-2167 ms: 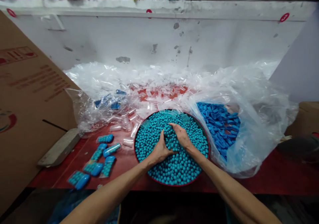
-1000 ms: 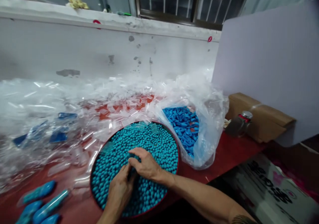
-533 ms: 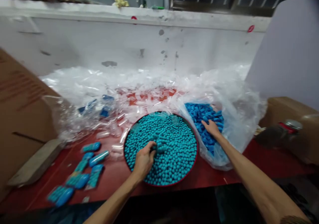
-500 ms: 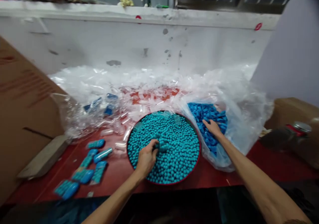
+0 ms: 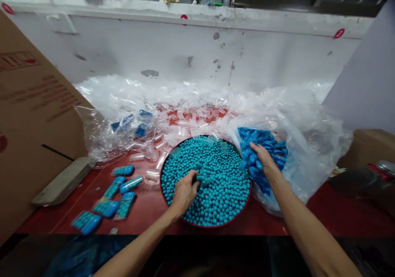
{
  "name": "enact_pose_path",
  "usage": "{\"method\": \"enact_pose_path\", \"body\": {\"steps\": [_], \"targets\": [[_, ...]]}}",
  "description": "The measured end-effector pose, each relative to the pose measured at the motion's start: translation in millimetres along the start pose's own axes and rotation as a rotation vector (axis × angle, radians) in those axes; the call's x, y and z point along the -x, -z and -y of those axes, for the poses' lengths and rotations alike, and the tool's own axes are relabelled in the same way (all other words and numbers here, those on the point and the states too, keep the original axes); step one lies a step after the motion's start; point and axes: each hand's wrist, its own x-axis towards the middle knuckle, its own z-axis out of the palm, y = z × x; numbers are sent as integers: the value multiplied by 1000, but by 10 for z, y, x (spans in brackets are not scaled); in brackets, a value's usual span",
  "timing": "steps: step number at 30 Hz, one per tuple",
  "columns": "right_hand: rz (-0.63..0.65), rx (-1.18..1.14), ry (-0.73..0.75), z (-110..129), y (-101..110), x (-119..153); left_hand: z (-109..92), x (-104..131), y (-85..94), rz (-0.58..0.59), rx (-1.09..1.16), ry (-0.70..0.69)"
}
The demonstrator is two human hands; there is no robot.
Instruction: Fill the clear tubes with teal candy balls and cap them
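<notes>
My left hand [image 5: 185,190] is closed around a small clear plastic container [image 5: 203,179] with turquoise beads in it. It is held low over a round red-rimmed tray [image 5: 212,226] full of turquoise beads [image 5: 216,201]. To the right, my right hand [image 5: 264,158] reaches into a clear plastic bag [image 5: 304,170] of blue caps [image 5: 276,143]. Its fingers are bent among the caps, seemingly pinching one, though the fingertips are partly lost against the blue. Several filled containers with blue caps [image 5: 106,207] lie at the left of the red table [image 5: 148,211].
Empty clear containers [image 5: 179,133] lie scattered behind the tray, with crumpled clear plastic [image 5: 105,88] along the wall. A cardboard box [image 5: 46,104] and a grey block [image 5: 63,182] stand at left. A red-topped jar [image 5: 382,172] is at far right.
The view has shifted a little, so everything sits slightly differently in the picture. My right hand has stirred the blue caps in the bag. My left hand stays over the beads, holding the container.
</notes>
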Motion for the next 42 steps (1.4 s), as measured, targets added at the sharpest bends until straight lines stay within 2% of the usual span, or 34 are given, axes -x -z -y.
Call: {"method": "enact_pose_path", "body": {"steps": [4,7,11,15,17,19,22,25,28,31,35,39,40,42], "targets": [[72,29,102,2,-339,82,38,-27,-2,-4,-23,18],[101,59,158,33,-443,137,66,-43,-7,6,-33,28],[95,58,194,110,-286,208,44,-11,-7,-37,-104,-17],[117,138,202,73,-85,302,-27,62,-1,-125,-231,-169],[146,298,283,20,-80,373,-69,87,0,-109,-258,-215],[204,522,412,-27,-152,452,-112,89,-4,-84,-264,-205],[390,962,562,-68,-349,540,-164,57,-27,-70,-287,-154],[520,1357,613,-91,-546,548,-181,30,-62,-80,-298,-130],[522,1531,627,-105,-660,519,-166,44,-78,-105,-258,-152],[537,1450,685,-117,-665,539,-149,82,-60,-150,-203,-178],[612,1063,703,-186,-524,646,-152,129,-19,-208,-90,-216],[746,1018,646,-201,-355,726,-158,165,5,-195,29,-233],[741,1021,628,-177,-343,737,-158,172,10,-194,56,-228],[636,1044,579,-114,-380,756,-156,180,19,-199,96,-191]]}}
